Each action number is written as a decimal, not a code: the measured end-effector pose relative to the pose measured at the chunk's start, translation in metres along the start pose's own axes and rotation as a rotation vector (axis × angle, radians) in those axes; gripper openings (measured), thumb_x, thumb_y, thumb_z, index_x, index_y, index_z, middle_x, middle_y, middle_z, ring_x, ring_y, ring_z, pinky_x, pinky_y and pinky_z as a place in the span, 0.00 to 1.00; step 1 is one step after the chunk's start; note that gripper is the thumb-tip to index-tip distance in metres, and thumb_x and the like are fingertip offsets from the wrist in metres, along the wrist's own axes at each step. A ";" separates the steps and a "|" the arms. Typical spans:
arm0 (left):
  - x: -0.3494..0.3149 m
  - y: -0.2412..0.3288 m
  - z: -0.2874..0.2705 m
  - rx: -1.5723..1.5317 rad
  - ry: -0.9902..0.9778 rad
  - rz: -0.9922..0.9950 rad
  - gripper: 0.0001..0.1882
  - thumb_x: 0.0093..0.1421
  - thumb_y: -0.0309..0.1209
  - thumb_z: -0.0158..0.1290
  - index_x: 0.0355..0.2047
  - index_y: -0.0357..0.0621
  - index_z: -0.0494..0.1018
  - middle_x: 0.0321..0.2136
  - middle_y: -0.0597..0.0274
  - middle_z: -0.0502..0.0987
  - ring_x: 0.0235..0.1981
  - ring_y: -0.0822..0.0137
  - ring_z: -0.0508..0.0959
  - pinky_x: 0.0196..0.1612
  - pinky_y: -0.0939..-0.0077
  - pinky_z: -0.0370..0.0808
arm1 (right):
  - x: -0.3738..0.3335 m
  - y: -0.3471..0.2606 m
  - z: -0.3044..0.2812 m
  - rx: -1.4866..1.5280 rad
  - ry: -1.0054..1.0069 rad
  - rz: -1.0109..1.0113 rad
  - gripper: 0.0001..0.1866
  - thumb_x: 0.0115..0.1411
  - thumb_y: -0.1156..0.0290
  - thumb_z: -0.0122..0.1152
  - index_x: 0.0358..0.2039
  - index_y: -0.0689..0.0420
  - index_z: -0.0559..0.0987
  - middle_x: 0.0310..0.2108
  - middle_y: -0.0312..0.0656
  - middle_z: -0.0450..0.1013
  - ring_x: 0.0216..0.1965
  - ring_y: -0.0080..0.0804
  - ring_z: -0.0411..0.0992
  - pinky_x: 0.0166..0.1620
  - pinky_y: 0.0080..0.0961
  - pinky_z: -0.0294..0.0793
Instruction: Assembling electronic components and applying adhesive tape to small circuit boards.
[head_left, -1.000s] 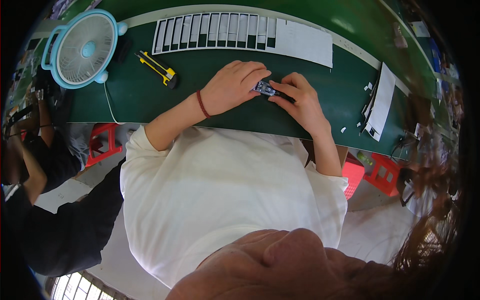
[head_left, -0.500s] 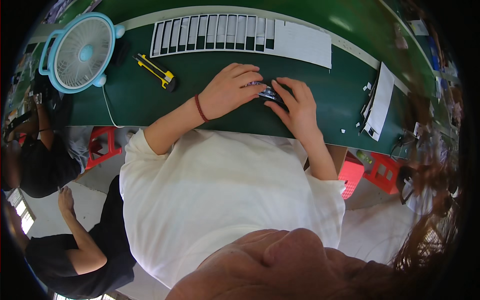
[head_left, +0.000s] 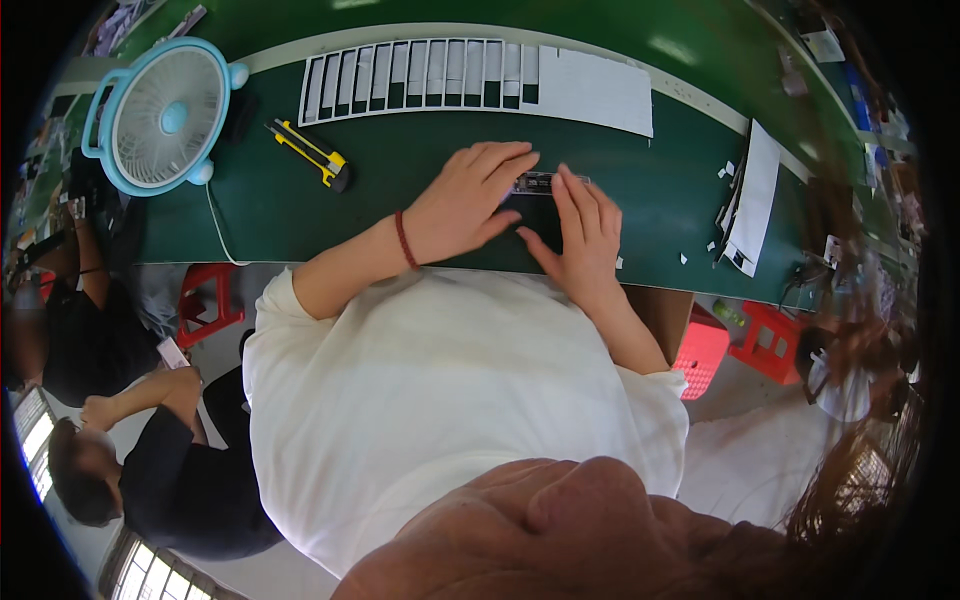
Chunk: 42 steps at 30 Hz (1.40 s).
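A small dark rectangular strip (head_left: 536, 183) with a pale rim and fine markings appears to lie flat on the green table between my hands. My left hand (head_left: 468, 203), with a braided red band at the wrist, covers its left end; the fingers stretch out and the thumb is apart from them. Over the strip's right end rest the fingertips of my right hand (head_left: 582, 228), whose thumb points out toward the left one. Neither hand wraps around the strip. What exactly the strip is cannot be made out.
A white slotted cardboard strip (head_left: 595, 92) lies along the back. At the left are a yellow-and-black utility knife (head_left: 312, 157) and a blue fan (head_left: 168, 118). White sheets (head_left: 752, 205) and paper scraps are at the right. Two people sit at the left, near a red stool (head_left: 208, 300).
The strip was tilted and held between both hands; now it appears flat on the table. My fingers have straightened and loosened. The person at lower left has leaned and shifted an arm.
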<state>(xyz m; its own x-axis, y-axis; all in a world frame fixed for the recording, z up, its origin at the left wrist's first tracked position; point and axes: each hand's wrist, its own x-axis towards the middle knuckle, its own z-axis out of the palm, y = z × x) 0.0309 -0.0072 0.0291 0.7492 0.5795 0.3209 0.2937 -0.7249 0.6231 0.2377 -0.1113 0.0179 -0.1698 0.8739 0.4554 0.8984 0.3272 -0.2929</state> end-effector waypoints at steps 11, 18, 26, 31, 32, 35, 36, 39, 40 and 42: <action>0.009 -0.013 -0.012 -0.272 -0.005 -0.055 0.35 0.62 0.27 0.61 0.69 0.39 0.62 0.59 0.49 0.74 0.62 0.47 0.72 0.64 0.57 0.72 | 0.073 0.026 -0.034 0.061 -0.076 0.039 0.34 0.49 0.64 0.79 0.57 0.54 0.77 0.53 0.46 0.73 0.46 0.45 0.80 0.44 0.36 0.83; 0.004 -0.051 0.029 0.214 -0.054 0.124 0.30 0.62 0.34 0.63 0.64 0.44 0.70 0.62 0.55 0.72 0.68 0.53 0.67 0.70 0.52 0.65 | 0.226 0.226 0.026 -0.141 -0.144 0.017 0.34 0.52 0.76 0.72 0.60 0.45 0.75 0.58 0.45 0.70 0.52 0.55 0.75 0.53 0.45 0.80; 0.013 -0.058 0.031 0.066 -0.114 0.159 0.24 0.63 0.32 0.61 0.58 0.43 0.74 0.59 0.56 0.73 0.68 0.52 0.66 0.71 0.53 0.63 | 0.311 0.355 0.080 -0.518 -0.179 0.101 0.34 0.55 0.74 0.67 0.64 0.43 0.73 0.67 0.43 0.68 0.63 0.55 0.70 0.63 0.46 0.73; 0.010 -0.055 0.022 0.049 -0.078 0.100 0.22 0.62 0.32 0.62 0.56 0.43 0.75 0.58 0.56 0.73 0.67 0.51 0.67 0.71 0.53 0.64 | 0.332 0.234 0.112 -0.100 -0.069 -0.154 0.35 0.56 0.71 0.67 0.66 0.43 0.72 0.71 0.45 0.64 0.67 0.55 0.66 0.68 0.48 0.69; 0.011 -0.055 0.020 0.051 -0.080 0.111 0.22 0.62 0.32 0.62 0.56 0.42 0.75 0.58 0.56 0.73 0.67 0.51 0.67 0.71 0.53 0.64 | 0.332 0.223 0.118 0.068 -0.093 -0.201 0.36 0.54 0.69 0.70 0.65 0.43 0.72 0.68 0.46 0.65 0.64 0.55 0.68 0.65 0.49 0.73; 0.012 -0.056 0.023 0.058 -0.076 0.135 0.22 0.62 0.32 0.62 0.55 0.42 0.75 0.57 0.56 0.73 0.66 0.50 0.68 0.70 0.54 0.64 | 0.327 0.204 0.115 -0.155 -0.227 -0.056 0.37 0.54 0.71 0.72 0.65 0.40 0.72 0.63 0.44 0.68 0.62 0.51 0.70 0.61 0.45 0.76; 0.012 -0.057 0.024 0.065 -0.071 0.127 0.22 0.62 0.32 0.62 0.55 0.42 0.75 0.57 0.56 0.73 0.66 0.50 0.68 0.70 0.54 0.64 | 0.324 0.199 0.110 -0.218 -0.153 -0.090 0.34 0.53 0.66 0.74 0.62 0.43 0.74 0.57 0.44 0.70 0.57 0.51 0.73 0.54 0.46 0.80; 0.012 -0.057 0.027 0.051 -0.039 0.137 0.23 0.62 0.34 0.63 0.56 0.43 0.75 0.60 0.55 0.72 0.68 0.50 0.66 0.71 0.51 0.63 | 0.299 0.187 0.078 -0.252 -0.110 -0.059 0.31 0.53 0.56 0.76 0.56 0.46 0.76 0.54 0.43 0.71 0.50 0.49 0.76 0.46 0.45 0.83; 0.012 -0.056 0.026 0.112 -0.016 0.119 0.24 0.62 0.36 0.63 0.57 0.43 0.75 0.61 0.54 0.71 0.70 0.49 0.64 0.72 0.48 0.61 | 0.287 0.176 0.061 -0.275 -0.089 -0.035 0.30 0.53 0.54 0.75 0.55 0.48 0.76 0.52 0.43 0.72 0.47 0.49 0.78 0.44 0.45 0.83; 0.009 -0.051 0.023 0.249 -0.016 0.057 0.29 0.63 0.41 0.62 0.60 0.42 0.73 0.66 0.53 0.68 0.73 0.49 0.60 0.73 0.43 0.56 | 0.256 0.154 0.022 -0.321 -0.025 0.020 0.30 0.55 0.50 0.74 0.52 0.51 0.76 0.50 0.43 0.73 0.42 0.49 0.80 0.40 0.45 0.82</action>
<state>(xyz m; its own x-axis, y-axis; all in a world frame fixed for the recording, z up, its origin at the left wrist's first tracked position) 0.0370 0.0263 -0.0160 0.7772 0.5308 0.3380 0.3866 -0.8266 0.4091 0.3236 0.1709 0.0704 -0.1568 0.8889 0.4303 0.9829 0.1831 -0.0199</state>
